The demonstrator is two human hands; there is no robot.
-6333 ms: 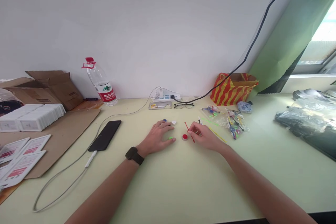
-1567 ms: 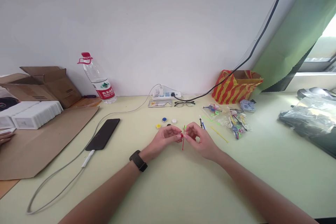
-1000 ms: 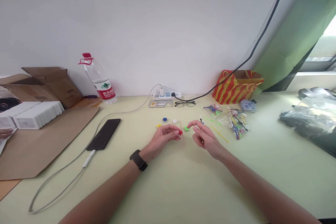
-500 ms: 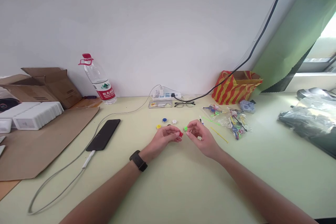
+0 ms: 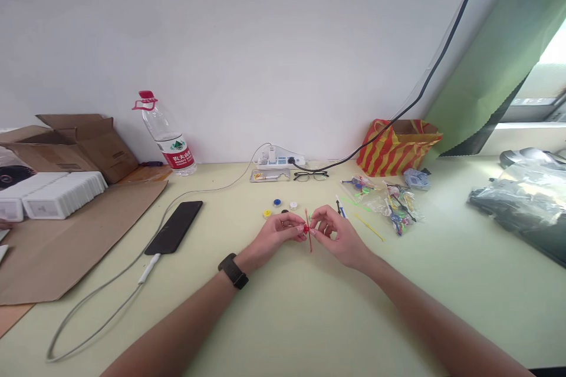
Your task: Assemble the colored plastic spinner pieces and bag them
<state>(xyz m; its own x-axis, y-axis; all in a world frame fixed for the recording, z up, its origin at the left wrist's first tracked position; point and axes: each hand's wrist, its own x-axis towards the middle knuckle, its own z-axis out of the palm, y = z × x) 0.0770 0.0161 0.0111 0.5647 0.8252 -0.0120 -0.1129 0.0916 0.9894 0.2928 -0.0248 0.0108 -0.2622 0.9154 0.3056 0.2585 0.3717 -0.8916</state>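
My left hand (image 5: 275, 234) pinches a small red round piece (image 5: 305, 228) just above the pale green table (image 5: 309, 318). My right hand (image 5: 336, 237) pinches a thin red stick (image 5: 308, 239) that stands nearly upright against that piece. The two hands meet fingertip to fingertip. Just behind them lie a yellow (image 5: 267, 212), a blue (image 5: 277, 202) and a white small round piece (image 5: 293, 205). A black watch sits on my left wrist.
A clear bag of coloured sticks (image 5: 391, 202) and a loose yellow stick (image 5: 369, 227) lie right of my hands. A black phone (image 5: 174, 227) with a grey cable lies to the left. Behind stand a water bottle (image 5: 167, 135), glasses (image 5: 310, 175), a power strip (image 5: 280, 159), a striped bag (image 5: 395, 145) and cardboard boxes (image 5: 84, 144).
Half a second ago my right hand touched a green piece with no stick in it. Now it holds the red stick upright against the red piece in my left hand.
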